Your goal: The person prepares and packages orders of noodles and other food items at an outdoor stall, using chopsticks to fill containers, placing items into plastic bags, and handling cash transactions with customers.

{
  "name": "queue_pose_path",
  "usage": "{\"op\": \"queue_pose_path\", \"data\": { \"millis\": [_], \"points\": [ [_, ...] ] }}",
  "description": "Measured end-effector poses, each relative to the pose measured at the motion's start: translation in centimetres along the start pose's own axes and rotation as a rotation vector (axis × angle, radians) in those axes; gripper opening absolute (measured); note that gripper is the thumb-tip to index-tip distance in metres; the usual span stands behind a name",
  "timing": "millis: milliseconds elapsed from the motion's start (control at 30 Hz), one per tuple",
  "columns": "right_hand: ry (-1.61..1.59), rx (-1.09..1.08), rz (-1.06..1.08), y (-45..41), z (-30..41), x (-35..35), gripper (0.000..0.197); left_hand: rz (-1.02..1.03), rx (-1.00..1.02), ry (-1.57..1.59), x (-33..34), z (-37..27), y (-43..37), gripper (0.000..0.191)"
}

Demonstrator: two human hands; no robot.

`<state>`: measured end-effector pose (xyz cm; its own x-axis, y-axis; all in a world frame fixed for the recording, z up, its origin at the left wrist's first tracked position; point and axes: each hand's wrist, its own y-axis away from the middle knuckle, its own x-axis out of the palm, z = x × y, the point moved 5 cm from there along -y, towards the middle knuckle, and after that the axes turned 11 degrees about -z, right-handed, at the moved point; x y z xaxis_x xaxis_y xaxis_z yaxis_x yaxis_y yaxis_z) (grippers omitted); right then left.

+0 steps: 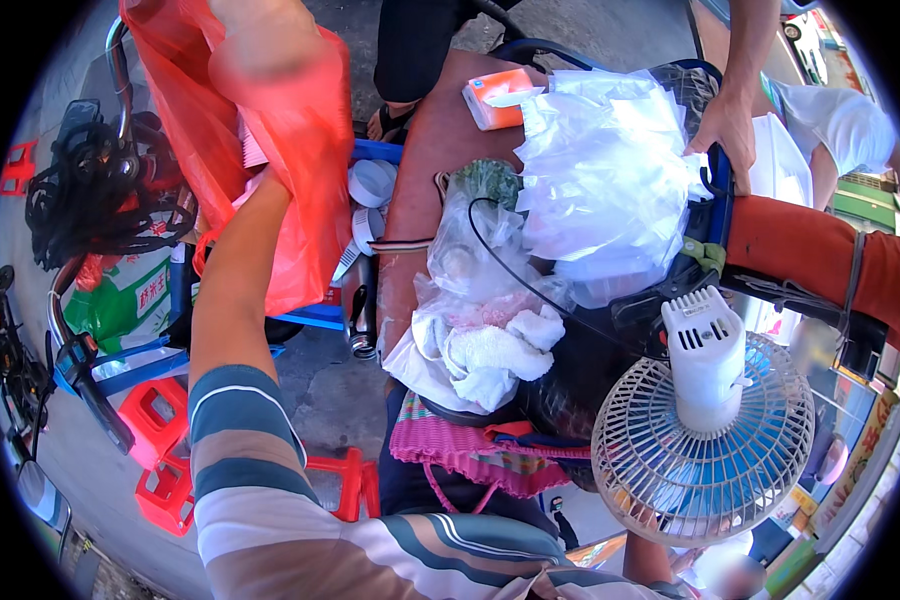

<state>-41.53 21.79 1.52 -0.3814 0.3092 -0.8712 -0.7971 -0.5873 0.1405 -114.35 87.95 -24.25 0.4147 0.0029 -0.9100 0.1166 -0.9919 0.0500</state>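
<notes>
My left forearm reaches into a red plastic bag (311, 217) at the upper left; the bag hides my left hand and whatever it touches. Inside the bag's opening, part of a pink ribbed thing shows. My right hand (636, 514) is mostly hidden behind the guard of a white electric fan (709, 442), so its grip cannot be seen. Before me lie a stack of clear plastic bags (604, 172), a white towel (495, 352), a clear bag (461, 251) of pale items and some leafy greens (487, 180). An orange tissue packet (499, 97) rests on a brown padded seat (427, 165).
Another person's hand (724, 142) rests at a blue rim beside the bag stack. A second person's dark-clothed leg (412, 52) is at the top. Red plastic stools (154, 420), handlebars (82, 360) and black cords (90, 180) stand left. White cups (373, 184) sit beside the red bag.
</notes>
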Motion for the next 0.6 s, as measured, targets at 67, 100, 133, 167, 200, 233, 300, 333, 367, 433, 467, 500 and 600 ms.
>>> {"op": "queue_pose_path", "data": {
  "millis": [67,100,133,167,200,233,300,333,367,433,467,500,600],
  "points": [
    [-0.009,0.0,-0.001,-0.5,-0.2,0.1,0.032,-0.064,0.01,0.024,-1.8,-0.2,0.3,0.041],
    [-0.012,-0.003,0.001,-0.8,-0.2,0.3,0.031,-0.095,0.012,0.03,-2.8,-0.2,0.6,0.041],
    [-0.016,-0.003,0.004,-0.8,-0.2,0.2,0.03,-0.121,0.01,0.034,-3.9,0.0,0.9,0.041],
    [-0.035,0.021,-0.026,0.6,-1.6,0.2,0.029,-0.142,0.054,0.037,-4.7,-2.3,-0.3,0.041],
    [-0.037,0.012,-0.019,0.0,-1.2,0.2,0.028,-0.164,0.04,0.031,-5.9,-1.6,0.0,0.041],
    [-0.04,0.003,-0.008,-0.5,-0.8,0.4,0.028,-0.181,0.023,0.017,-7.1,-0.8,0.4,0.042],
    [-0.047,-0.01,-0.005,-0.7,-0.3,0.5,0.026,-0.205,0.003,-0.009,-8.8,-0.3,0.7,0.042],
    [-0.047,-0.02,-0.002,-0.9,0.0,0.7,0.025,-0.214,-0.006,-0.027,-9.8,0.0,0.9,0.042],
    [-0.054,-0.024,-0.007,-0.8,0.1,0.8,0.025,-0.221,-0.013,-0.045,-10.5,0.3,0.9,0.042],
    [-0.067,-0.027,-0.018,-0.4,0.0,0.9,0.023,-0.232,-0.012,-0.072,-11.5,0.1,0.7,0.042],
    [-0.073,-0.037,-0.015,-0.7,0.3,1.1,0.023,-0.233,-0.023,-0.091,-12.0,0.5,1.0,0.042],
    [-0.08,-0.041,-0.011,-0.7,0.5,1.3,0.022,-0.234,-0.033,-0.114,-12.4,0.9,1.3,0.042],
    [-0.13,-0.028,-0.036,0.3,-0.1,1.1,0.02,-0.226,-0.016,-0.17,-12.7,-0.2,1.2,0.042]
  ]
}}
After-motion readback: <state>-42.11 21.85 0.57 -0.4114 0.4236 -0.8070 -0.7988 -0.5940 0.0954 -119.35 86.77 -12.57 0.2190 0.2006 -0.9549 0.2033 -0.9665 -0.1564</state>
